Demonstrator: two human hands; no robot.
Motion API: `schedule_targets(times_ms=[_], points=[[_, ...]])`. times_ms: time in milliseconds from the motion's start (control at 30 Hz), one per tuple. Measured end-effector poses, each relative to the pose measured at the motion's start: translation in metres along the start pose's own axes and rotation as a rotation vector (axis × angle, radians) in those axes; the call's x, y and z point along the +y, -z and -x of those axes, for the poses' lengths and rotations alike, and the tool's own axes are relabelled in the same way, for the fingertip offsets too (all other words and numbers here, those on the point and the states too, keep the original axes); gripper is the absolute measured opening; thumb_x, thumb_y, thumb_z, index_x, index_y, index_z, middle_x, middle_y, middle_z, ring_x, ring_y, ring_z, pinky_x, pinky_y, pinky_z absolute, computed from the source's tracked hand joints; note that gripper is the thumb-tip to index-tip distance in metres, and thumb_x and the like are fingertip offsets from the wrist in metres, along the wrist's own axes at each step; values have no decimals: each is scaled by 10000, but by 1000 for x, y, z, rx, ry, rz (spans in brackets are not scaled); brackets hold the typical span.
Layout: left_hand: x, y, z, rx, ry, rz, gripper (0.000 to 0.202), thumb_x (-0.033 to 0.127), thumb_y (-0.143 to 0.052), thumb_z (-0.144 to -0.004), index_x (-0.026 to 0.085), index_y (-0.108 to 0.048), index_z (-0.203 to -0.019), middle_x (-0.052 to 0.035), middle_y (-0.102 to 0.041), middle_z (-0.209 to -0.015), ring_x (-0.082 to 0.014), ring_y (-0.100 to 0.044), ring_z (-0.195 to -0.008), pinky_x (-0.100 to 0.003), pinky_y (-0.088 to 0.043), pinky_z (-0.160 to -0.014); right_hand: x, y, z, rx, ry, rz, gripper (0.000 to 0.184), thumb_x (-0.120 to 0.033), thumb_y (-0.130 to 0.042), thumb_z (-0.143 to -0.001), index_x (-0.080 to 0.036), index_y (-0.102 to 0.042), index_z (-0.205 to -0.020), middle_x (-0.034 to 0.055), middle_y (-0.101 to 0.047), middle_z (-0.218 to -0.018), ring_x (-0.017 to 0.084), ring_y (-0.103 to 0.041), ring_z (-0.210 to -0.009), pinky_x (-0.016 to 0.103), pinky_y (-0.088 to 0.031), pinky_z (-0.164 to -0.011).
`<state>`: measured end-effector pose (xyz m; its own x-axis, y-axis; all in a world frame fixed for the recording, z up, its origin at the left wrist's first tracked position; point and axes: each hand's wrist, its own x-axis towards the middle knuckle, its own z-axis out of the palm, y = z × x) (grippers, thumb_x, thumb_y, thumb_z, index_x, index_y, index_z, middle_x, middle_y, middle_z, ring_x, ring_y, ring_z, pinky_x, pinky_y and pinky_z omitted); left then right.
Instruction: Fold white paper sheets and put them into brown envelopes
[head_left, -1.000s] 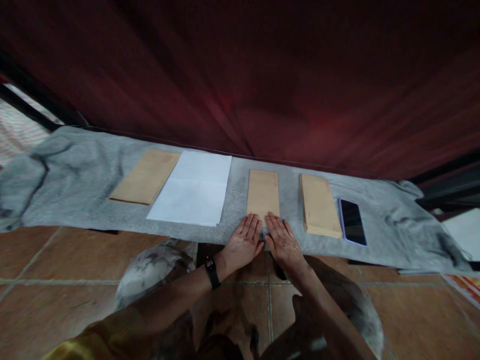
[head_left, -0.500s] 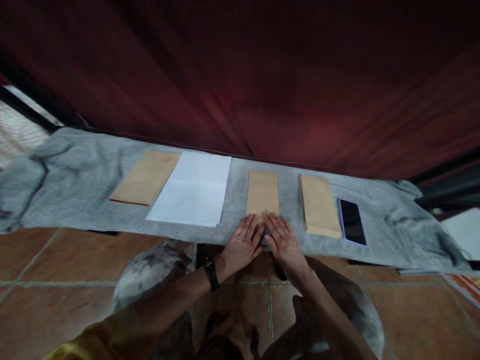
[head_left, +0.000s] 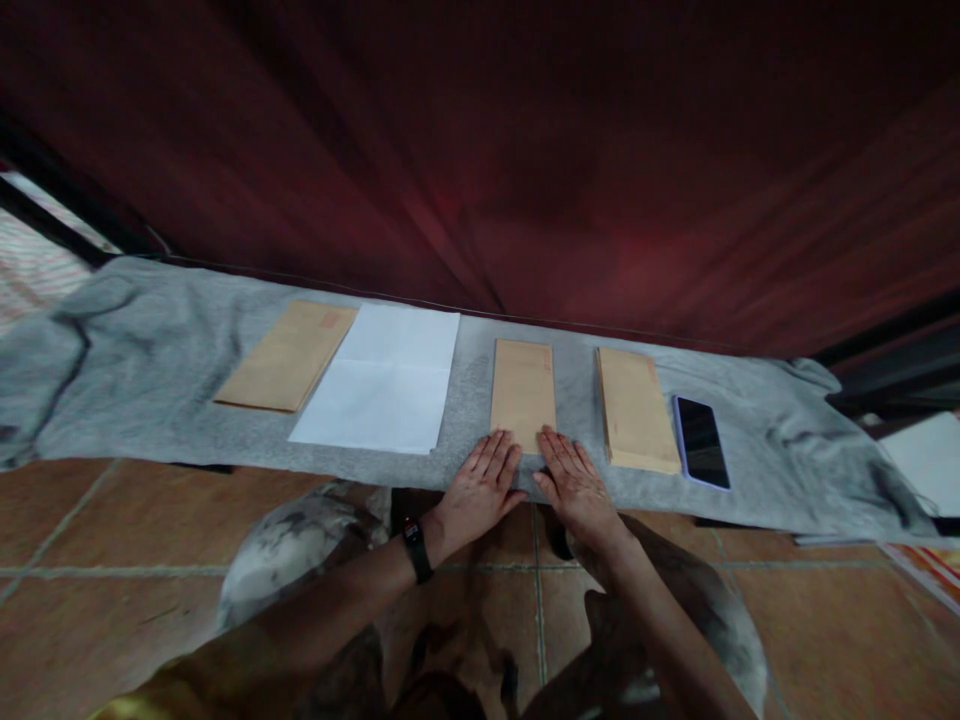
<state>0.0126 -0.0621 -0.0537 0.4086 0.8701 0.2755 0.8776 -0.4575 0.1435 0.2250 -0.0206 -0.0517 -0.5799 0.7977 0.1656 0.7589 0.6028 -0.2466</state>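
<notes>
A brown paper envelope (head_left: pixel 523 385) lies flat on the grey cloth in front of me, its lower end towards me. My left hand (head_left: pixel 484 478) rests flat with fingers stretched out, the tips on the envelope's lower left corner. Across from it, my right hand (head_left: pixel 574 482) presses its outstretched fingertips on the lower right corner. A gap between the hands shows the envelope's near edge. To the left are white paper sheets (head_left: pixel 382 380) with a crease across them and another brown envelope (head_left: pixel 289 355). A stack of brown envelopes (head_left: pixel 637 410) lies to the right.
A phone (head_left: pixel 702 442) with a purple edge lies right of the envelope stack. Grey cloth (head_left: pixel 172 320) covers the narrow surface, and a dark red curtain (head_left: pixel 480 180) hangs behind it. Below are brown floor tiles (head_left: pixel 112 620) and my knees.
My hands have slid apart sideways along the envelope's near end, the left one leftward and the right one rightward. The envelope lies where it was.
</notes>
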Motion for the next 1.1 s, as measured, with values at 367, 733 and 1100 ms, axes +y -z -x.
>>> schedule_targets(times_ms=[367, 733, 1100], points=[[-3, 0, 0, -24, -14, -27, 648, 448, -507, -960, 81, -392, -1481, -218, -363, -1580, -313, -299, -1490, -478, -286, -1209, -13, 0, -8, -8, 89, -43, 572, -383, -388, -1042, -212, -276, -1576, 82, -348, -1601, 236, -320, -1483, 496, -257, -1226], [-5, 2, 0, -24, -35, -58, 634, 473, -480, -969, 74, -419, -1459, -232, -376, -1567, -321, -309, -1485, -490, -307, -1202, 3, 4, -2, -11, 3, 7, 623, -419, -394, -1040, -219, -199, -1597, 97, -343, -1602, 244, -335, -1476, 497, -252, -1222], [-2, 0, 2, -80, -51, -139, 704, 423, -527, -941, 19, -348, -1489, -255, -288, -1598, -329, -269, -1497, -484, -265, -1224, -19, -1, 1, 7, 120, 0, 643, -419, -430, -1021, -190, -235, -1589, 92, -344, -1599, 251, -330, -1478, 479, -223, -1236]])
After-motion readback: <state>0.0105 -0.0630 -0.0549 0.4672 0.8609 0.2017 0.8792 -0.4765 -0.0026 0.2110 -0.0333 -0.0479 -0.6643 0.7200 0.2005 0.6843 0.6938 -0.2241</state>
